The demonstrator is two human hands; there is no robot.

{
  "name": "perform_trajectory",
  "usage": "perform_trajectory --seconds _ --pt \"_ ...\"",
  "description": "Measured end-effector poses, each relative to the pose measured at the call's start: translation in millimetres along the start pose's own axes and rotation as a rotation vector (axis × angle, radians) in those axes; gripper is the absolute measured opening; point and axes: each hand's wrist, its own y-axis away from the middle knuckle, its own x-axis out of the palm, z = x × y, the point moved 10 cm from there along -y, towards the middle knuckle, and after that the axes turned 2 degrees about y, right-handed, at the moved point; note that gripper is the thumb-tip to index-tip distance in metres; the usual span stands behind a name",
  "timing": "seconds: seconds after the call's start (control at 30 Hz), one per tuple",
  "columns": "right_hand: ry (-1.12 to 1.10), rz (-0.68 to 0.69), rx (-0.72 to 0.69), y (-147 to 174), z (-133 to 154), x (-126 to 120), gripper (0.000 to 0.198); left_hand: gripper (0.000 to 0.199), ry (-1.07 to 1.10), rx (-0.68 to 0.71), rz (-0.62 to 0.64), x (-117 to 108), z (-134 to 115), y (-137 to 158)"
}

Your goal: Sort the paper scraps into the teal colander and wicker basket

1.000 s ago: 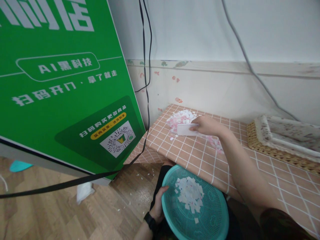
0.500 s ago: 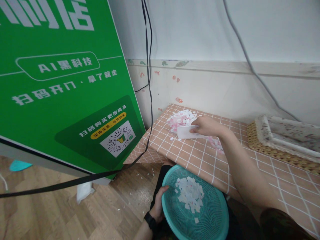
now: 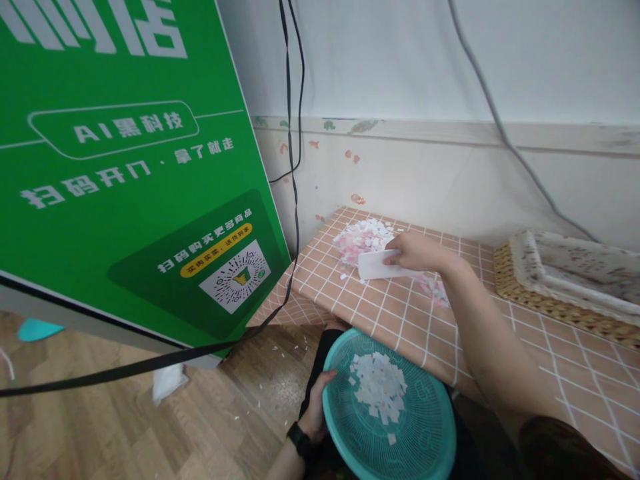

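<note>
My left hand (image 3: 319,403) grips the rim of a green plastic basket (image 3: 425,433) at lap height, thumb over the edge and the other fingers hidden below. White paper bits (image 3: 379,387) lie heaped in the basket. Over the table, my right hand (image 3: 413,253) pinches a flat white card (image 3: 373,265), its long edge near the cloth. Just beyond the card is a pile of pink and white paper bits (image 3: 357,241). A smaller pinkish patch of bits (image 3: 433,290) lies under my right wrist.
The table wears a brown checked cloth (image 3: 385,310). To the right stands a lined wicker basket (image 3: 510,270). A green sign panel (image 3: 150,173) fills the left, with a black strap (image 3: 150,363) crossing in front. A white bag (image 3: 169,382) and paper scraps lie on the floor.
The card in my right hand has shifted slightly to the right and tilted. My left hand keeps its hold on the basket.
</note>
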Motion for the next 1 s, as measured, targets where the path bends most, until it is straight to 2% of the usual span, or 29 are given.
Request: perform_trajectory --seconds 0.17,0.3,0.53,0.87,1.0 --pt "0.014 -0.01 0.026 -2 -1 2 0.015 0.039 -0.001 0.013 0.001 -2 0 -2" --pt "-0.016 -0.005 -0.008 2 4 -3 0.016 0.038 -0.012 0.036 -0.001 -3 -2 -3" --pt "-0.023 0.026 -0.015 6 5 -6 0.017 0.042 -0.01 0.0 -0.004 -6 1 -3" --pt "0.054 -0.015 -0.01 1 5 0 0.016 0.042 0.011 0.026 0.046 -3 0 -5" --pt "0.06 -0.039 -0.038 -2 8 -1 0.018 0.04 0.0 0.023 0.028 -5 0 -5"
